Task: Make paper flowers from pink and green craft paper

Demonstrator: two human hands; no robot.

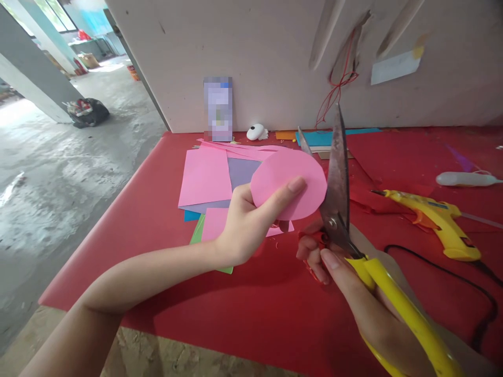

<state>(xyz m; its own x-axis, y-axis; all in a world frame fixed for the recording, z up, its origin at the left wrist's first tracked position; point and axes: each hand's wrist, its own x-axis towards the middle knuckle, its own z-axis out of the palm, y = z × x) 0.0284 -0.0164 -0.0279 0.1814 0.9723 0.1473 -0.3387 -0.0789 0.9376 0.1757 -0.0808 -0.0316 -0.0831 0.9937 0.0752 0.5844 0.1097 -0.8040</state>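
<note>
Roundish pink paper disc (283, 168) beside open yellow-handled scissors (334, 222), blades upward.

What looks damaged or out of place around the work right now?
The pale panel behind the red table has a ragged gash at upper right, with red string dangling from it; that looks like damage. The scissors in the right hand also have dark, stained-looking blades, perhaps rust or residue.

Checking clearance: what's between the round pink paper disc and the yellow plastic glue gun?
From disc to glue gun: one dark metal blade of the yellow-handled scissors, then red surface. Shows in the head view.
</note>
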